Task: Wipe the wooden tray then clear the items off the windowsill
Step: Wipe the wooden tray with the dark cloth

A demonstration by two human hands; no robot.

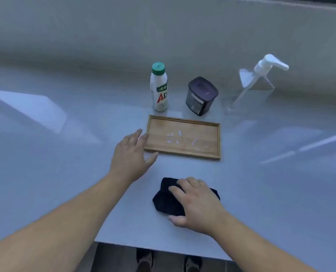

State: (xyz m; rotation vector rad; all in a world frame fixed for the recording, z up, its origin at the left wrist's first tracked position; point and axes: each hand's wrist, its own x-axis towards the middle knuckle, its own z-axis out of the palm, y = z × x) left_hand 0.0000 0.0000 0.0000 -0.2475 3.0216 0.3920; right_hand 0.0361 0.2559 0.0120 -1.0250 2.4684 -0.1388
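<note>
A rectangular wooden tray (pixel 182 136) lies on the pale windowsill (pixel 65 173), with white smears in its middle. My left hand (pixel 130 154) is spread open beside the tray's left end, fingertips touching its rim. Nearer to me, a dark folded cloth (pixel 166 201) lies on the sill, and my right hand (pixel 196 203) rests on top of it with fingers curled over it. Behind the tray stand a white bottle with a green cap (pixel 159 89), a dark lidded jar (pixel 201 96) and a clear pump dispenser (pixel 257 85).
A wall rises behind the sill. The sill's front edge (pixel 163 250) runs just below my arms, with the floor and my feet (pixel 145 260) beneath it. Bright reflections streak the sill at left and right.
</note>
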